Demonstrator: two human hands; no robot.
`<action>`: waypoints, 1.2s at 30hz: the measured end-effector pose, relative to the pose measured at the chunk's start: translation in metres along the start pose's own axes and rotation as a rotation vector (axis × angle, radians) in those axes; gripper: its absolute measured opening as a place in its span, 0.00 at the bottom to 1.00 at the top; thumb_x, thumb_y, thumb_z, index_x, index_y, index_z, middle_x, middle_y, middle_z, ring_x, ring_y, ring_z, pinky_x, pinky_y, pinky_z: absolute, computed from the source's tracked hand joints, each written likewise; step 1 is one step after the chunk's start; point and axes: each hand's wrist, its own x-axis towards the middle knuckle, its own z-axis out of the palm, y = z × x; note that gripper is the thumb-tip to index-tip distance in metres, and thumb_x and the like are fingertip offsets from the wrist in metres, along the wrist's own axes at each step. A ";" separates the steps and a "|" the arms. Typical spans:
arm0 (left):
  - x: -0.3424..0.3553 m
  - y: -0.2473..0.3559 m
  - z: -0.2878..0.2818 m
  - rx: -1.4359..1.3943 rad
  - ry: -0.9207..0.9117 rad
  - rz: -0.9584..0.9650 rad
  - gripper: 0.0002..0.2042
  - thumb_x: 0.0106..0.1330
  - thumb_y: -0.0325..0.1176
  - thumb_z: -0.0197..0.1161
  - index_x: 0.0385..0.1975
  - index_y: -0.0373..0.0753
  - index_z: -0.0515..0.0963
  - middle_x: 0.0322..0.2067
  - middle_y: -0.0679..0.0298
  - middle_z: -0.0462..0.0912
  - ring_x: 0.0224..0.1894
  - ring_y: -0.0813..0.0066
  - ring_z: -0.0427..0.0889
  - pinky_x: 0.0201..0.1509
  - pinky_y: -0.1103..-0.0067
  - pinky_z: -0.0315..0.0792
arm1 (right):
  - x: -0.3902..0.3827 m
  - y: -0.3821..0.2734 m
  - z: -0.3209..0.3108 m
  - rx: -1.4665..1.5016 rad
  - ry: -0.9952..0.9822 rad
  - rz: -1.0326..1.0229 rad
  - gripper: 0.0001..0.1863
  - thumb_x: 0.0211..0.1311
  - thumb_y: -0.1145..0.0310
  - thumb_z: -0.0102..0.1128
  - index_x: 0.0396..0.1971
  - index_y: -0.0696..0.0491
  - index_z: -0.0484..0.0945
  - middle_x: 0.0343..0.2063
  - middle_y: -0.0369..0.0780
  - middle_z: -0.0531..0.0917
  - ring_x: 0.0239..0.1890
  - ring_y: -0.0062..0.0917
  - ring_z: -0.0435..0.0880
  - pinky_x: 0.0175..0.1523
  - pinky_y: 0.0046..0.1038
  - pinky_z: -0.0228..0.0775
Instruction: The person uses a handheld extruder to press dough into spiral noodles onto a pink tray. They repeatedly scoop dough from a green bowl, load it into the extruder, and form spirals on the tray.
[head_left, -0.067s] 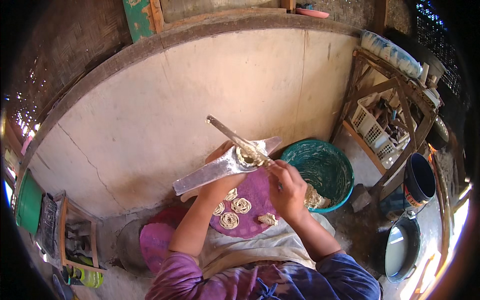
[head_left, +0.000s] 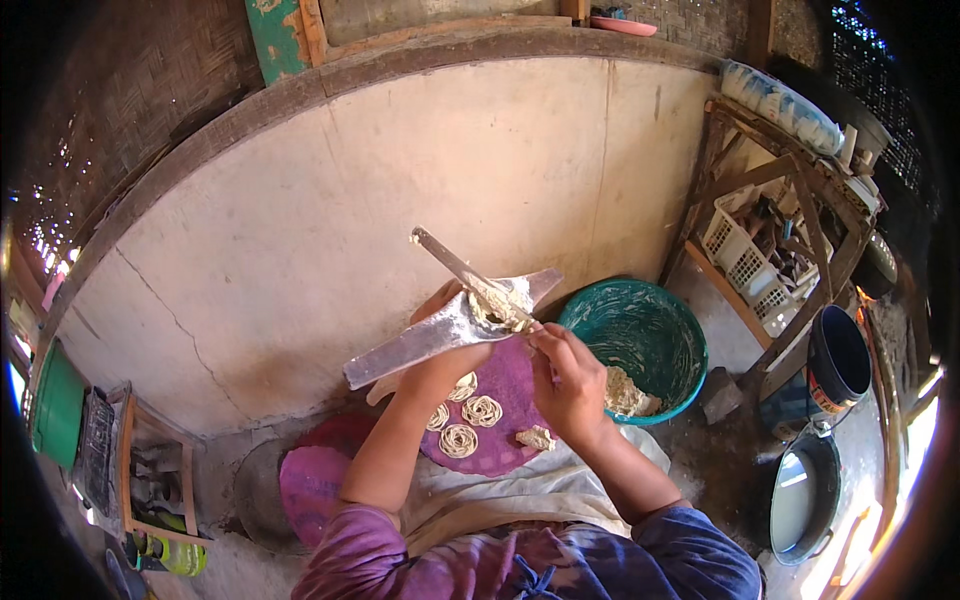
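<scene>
My left hand [head_left: 462, 361] is wrapped round the body of a two-handled dough press [head_left: 405, 348], tilted up in front of me. Pale dough [head_left: 492, 308] fills and smears its round opening. In my right hand [head_left: 572, 388] is one end of a flat stick [head_left: 450, 260], which lies across the opening with dough clinging to it. Below the press is a purple round mat [head_left: 505, 385] bearing several coiled dough nests [head_left: 482, 411] and a loose dough lump [head_left: 537, 437]. The press hides part of the left fingers.
A green basin [head_left: 685, 385] holding a dough mass [head_left: 628, 393] stands at my right. Farther right are a wooden rack [head_left: 710, 190], a dark bucket [head_left: 840, 355] and a basin of liquid [head_left: 803, 495]. Purple discs [head_left: 310, 492] lie at my left. A pale wall [head_left: 400, 170] rises ahead.
My right hand and the stick have shifted slightly left and down across the press opening. The press has tipped very little; the dough nests have not moved.
</scene>
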 end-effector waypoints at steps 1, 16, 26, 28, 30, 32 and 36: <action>0.001 -0.006 0.002 -0.026 -0.005 -0.023 0.16 0.52 0.37 0.71 0.39 0.39 0.79 0.38 0.58 0.84 0.44 0.61 0.83 0.50 0.70 0.76 | -0.004 -0.006 -0.002 0.060 -0.043 0.055 0.14 0.50 0.85 0.61 0.39 0.59 0.77 0.36 0.48 0.83 0.31 0.40 0.83 0.34 0.31 0.75; 0.009 -0.030 -0.001 -0.403 0.431 -0.029 0.06 0.61 0.28 0.61 0.33 0.32 0.79 0.31 0.65 0.80 0.33 0.76 0.77 0.39 0.77 0.71 | -0.129 0.082 -0.055 -0.053 -0.701 0.824 0.15 0.57 0.61 0.66 0.40 0.55 0.82 0.26 0.45 0.83 0.31 0.38 0.84 0.35 0.35 0.73; 0.002 -0.038 0.088 -0.624 0.328 -0.216 0.06 0.60 0.29 0.61 0.33 0.33 0.80 0.31 0.64 0.82 0.33 0.73 0.79 0.40 0.75 0.71 | -0.187 0.081 0.010 -0.152 -0.837 0.318 0.26 0.55 0.63 0.65 0.56 0.48 0.73 0.46 0.40 0.80 0.35 0.38 0.84 0.36 0.37 0.79; 0.003 -0.043 0.090 -0.449 0.349 -0.076 0.07 0.60 0.29 0.61 0.33 0.33 0.80 0.31 0.63 0.82 0.33 0.72 0.79 0.40 0.74 0.72 | -0.190 0.087 0.013 -0.026 -0.666 0.298 0.23 0.56 0.68 0.65 0.53 0.52 0.75 0.44 0.40 0.81 0.36 0.34 0.84 0.39 0.33 0.78; 0.005 -0.048 0.092 -0.322 0.353 0.011 0.06 0.60 0.28 0.61 0.33 0.32 0.79 0.30 0.64 0.82 0.33 0.73 0.79 0.40 0.75 0.71 | -0.193 0.099 0.013 0.388 -0.305 0.654 0.19 0.57 0.73 0.65 0.50 0.56 0.76 0.41 0.40 0.82 0.38 0.29 0.83 0.42 0.30 0.76; 0.005 -0.051 0.094 -0.334 0.349 -0.056 0.06 0.61 0.27 0.61 0.33 0.32 0.79 0.30 0.64 0.82 0.33 0.73 0.78 0.40 0.75 0.71 | -0.195 0.121 0.007 0.539 0.120 0.838 0.16 0.58 0.75 0.65 0.46 0.59 0.77 0.39 0.39 0.82 0.39 0.25 0.81 0.44 0.26 0.74; 0.002 -0.046 0.095 -0.455 0.302 -0.099 0.05 0.62 0.27 0.60 0.32 0.33 0.78 0.29 0.67 0.80 0.32 0.76 0.76 0.38 0.77 0.70 | -0.188 0.189 -0.019 0.084 0.125 0.768 0.16 0.61 0.67 0.63 0.45 0.60 0.78 0.42 0.43 0.83 0.45 0.26 0.81 0.51 0.28 0.72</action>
